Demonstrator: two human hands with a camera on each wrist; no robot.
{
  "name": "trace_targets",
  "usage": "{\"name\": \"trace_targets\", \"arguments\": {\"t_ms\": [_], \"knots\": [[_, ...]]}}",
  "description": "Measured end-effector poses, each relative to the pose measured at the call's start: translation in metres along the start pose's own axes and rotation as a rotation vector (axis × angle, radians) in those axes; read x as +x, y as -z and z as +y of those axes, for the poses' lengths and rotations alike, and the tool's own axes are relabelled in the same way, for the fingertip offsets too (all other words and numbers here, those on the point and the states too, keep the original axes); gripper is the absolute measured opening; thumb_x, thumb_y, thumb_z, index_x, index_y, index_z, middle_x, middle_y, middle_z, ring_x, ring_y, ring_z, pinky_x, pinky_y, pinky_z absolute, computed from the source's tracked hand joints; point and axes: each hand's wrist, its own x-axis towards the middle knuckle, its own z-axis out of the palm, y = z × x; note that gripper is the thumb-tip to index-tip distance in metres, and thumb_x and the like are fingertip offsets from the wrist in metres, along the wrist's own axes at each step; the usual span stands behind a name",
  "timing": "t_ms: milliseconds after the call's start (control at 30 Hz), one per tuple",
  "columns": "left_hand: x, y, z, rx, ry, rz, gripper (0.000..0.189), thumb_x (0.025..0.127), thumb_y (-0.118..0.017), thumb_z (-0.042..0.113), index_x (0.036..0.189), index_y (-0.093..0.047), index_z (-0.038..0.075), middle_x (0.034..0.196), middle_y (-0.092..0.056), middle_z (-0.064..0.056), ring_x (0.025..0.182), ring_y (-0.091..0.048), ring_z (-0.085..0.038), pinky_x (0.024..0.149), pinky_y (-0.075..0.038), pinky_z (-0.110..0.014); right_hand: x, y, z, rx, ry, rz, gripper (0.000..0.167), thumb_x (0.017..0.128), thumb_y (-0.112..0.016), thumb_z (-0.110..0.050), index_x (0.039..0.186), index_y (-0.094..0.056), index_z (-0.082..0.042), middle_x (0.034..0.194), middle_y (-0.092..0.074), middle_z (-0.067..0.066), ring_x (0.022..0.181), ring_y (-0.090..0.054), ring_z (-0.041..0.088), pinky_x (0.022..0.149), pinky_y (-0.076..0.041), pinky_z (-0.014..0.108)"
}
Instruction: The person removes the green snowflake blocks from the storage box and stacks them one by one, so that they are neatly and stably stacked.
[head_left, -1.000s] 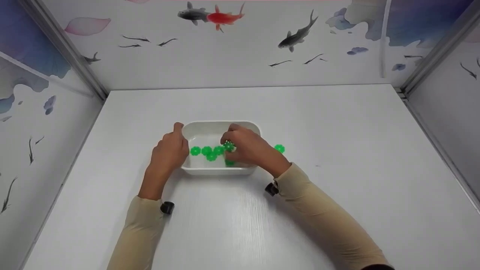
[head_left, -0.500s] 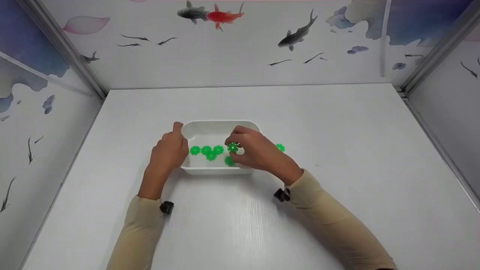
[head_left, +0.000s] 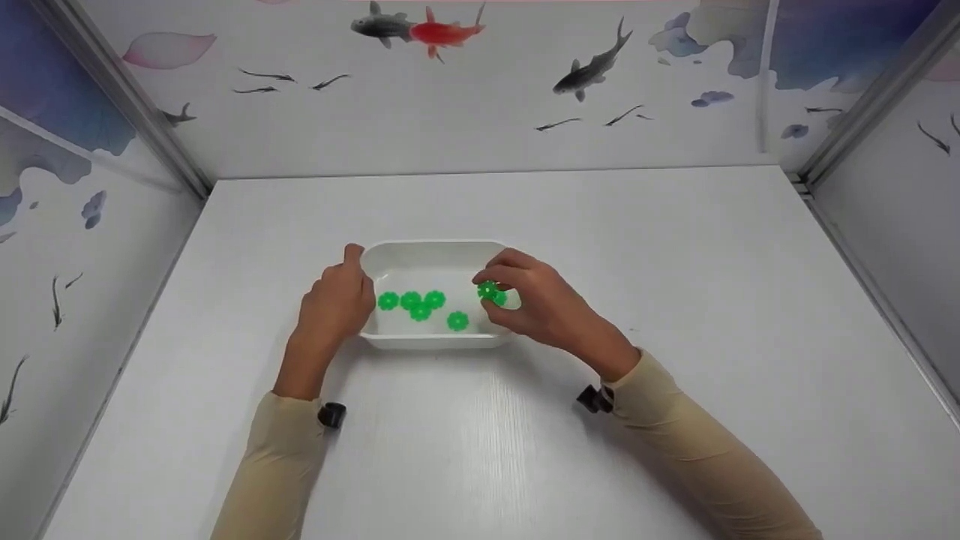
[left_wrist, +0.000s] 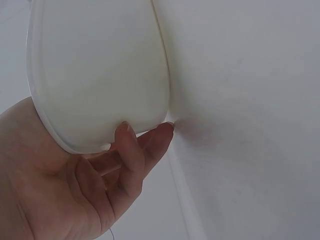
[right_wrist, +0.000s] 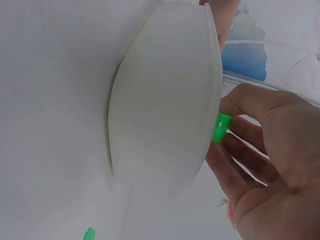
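My left hand (head_left: 335,304) grips the left end of a white oblong plastic tub (head_left: 435,342), its fingers bent under the rim in the left wrist view. Over the tub's right end, my right hand (head_left: 551,304) pinches a green flower-shaped disc (head_left: 487,289) between thumb and fingers. More green shows close behind that disc, partly covered by the fingers. Inside the tub lie several like discs (head_left: 411,301) in a cluster on the left, and a single disc (head_left: 457,321) nearer the front wall. The right wrist view has the held disc (right_wrist: 221,127) at the rim.
A green piece (right_wrist: 89,234) lies on the white table outside the tub, hidden behind my right hand in the head view. White panels (head_left: 465,135) printed with fish enclose the table at the back and sides. Wrist cameras (head_left: 332,415) hang below both sleeves.
My right hand has moved to the right with the pinched disc, from above the tub's middle to its right end, uncovering the disc near the front wall. The left hand stays put.
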Motion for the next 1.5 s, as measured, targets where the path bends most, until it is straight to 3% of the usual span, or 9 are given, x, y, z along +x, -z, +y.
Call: {"name": "trace_targets", "arguments": {"t_ms": [233,467,933,1100,1300,1500], "knots": [[0.0,0.002,0.001,-0.007,0.009,-0.014,0.051,0.114,-0.037,0.02,0.162,-0.035,0.003,0.143,-0.067,-0.029,0.105,-0.076,-0.039,0.086,-0.064,-0.058,-0.008,0.013,0.006,-0.028,-0.002,0.041,0.027,0.095,-0.081,-0.009,0.122,-0.078,-0.008,0.121,-0.07,0.006,0.106,-0.072,0.02,0.093,-0.063,0.029],[0.001,0.0,0.001,-0.004,0.003,-0.007,0.051,0.114,-0.038,0.019,0.162,-0.035,0.003,0.141,-0.068,-0.029,0.104,-0.077,-0.039,0.084,-0.064,-0.059,-0.015,0.031,0.02,-0.03,-0.07,0.025,0.028,0.095,-0.082,-0.008,0.123,-0.078,-0.008,0.121,-0.069,0.007,0.11,-0.071,0.019,0.094,-0.063,0.029],[0.0,0.001,0.001,0.005,0.016,-0.024,0.051,0.114,-0.038,0.02,0.161,-0.034,0.003,0.142,-0.067,-0.029,0.105,-0.075,-0.039,0.087,-0.063,-0.06,-0.021,0.053,0.043,-0.055,-0.217,-0.025,0.027,0.094,-0.081,-0.009,0.121,-0.079,-0.008,0.118,-0.07,0.007,0.104,-0.075,0.023,0.092,-0.065,0.04],[0.0,0.001,0.001,0.005,0.01,-0.02,0.05,0.114,-0.038,0.021,0.161,-0.035,0.003,0.141,-0.067,-0.029,0.103,-0.075,-0.039,0.086,-0.064,-0.06,-0.026,0.052,0.054,-0.075,-0.273,-0.072,0.03,0.092,-0.084,-0.008,0.121,-0.079,-0.006,0.118,-0.071,0.009,0.103,-0.076,0.026,0.092,-0.065,0.045],[0.0,0.003,0.001,-0.006,0.008,-0.01,0.051,0.114,-0.039,0.02,0.161,-0.035,0.002,0.142,-0.067,-0.029,0.103,-0.076,-0.038,0.087,-0.064,-0.059,-0.033,0.05,0.065,-0.067,-0.342,-0.164,0.034,0.092,-0.086,-0.01,0.125,-0.078,-0.004,0.12,-0.072,0.011,0.107,-0.074,0.028,0.095,-0.064,0.046],[-0.001,0.002,0.001,-0.014,-0.003,-0.017,0.049,0.114,-0.036,0.019,0.161,-0.035,0.002,0.141,-0.068,-0.029,0.102,-0.077,-0.038,0.084,-0.064,-0.058,-0.037,0.048,0.073,-0.082,-0.379,-0.198,0.034,0.093,-0.084,-0.011,0.126,-0.078,-0.004,0.121,-0.073,0.011,0.109,-0.074,0.028,0.096,-0.064,0.045]]}}
